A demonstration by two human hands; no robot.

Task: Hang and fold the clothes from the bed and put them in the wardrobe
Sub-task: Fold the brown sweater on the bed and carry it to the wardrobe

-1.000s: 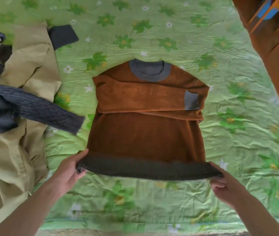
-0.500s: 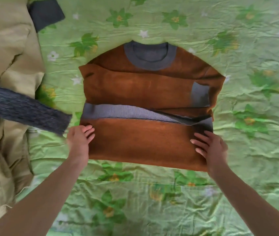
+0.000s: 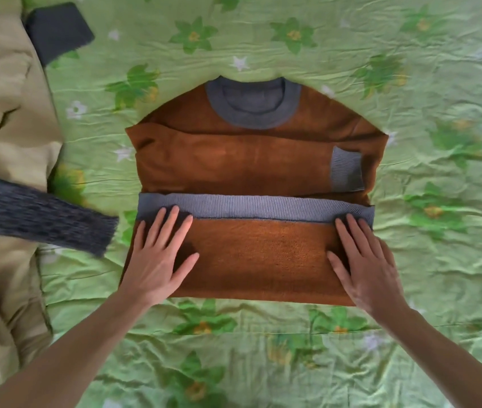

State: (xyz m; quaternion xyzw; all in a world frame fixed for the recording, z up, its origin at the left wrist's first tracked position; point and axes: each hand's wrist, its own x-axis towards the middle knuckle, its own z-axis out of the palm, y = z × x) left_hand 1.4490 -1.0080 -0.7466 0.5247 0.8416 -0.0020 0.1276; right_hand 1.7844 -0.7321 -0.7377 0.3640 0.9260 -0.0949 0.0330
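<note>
Two bare hands are pressed flat on a brown sweater (image 3: 251, 254) that's lying on a bed with a green flowery sheet (image 3: 292, 363). Going left to right: way off to the outer side of the left hand there's a beige garment (image 3: 7, 119) bunched along the edge of the bed, with a dark grey cuff (image 3: 57, 32) poking out near its top and a dark blue knit sleeve (image 3: 42, 223) draped across it, its end stopping just short of the sweater. Then the left hand (image 3: 157, 260) itself, palm down on the sweater's left side, fingers spread, not gripping anything, fingertips just reaching the grey ribbed hem (image 3: 257, 206). That hem is folded up over the body, so it runs as a band between the two hands, right past their fingertips. Beyond the hem a sleeve is folded across the chest, with its grey cuff (image 3: 347, 169) sitting ahead of the right hand, and the grey collar (image 3: 253, 116) is farther up still. The right hand (image 3: 366, 266) is the same deal: flat, open, fingers spread, resting on the right side of the folded part with fingertips touching the hem.
</note>
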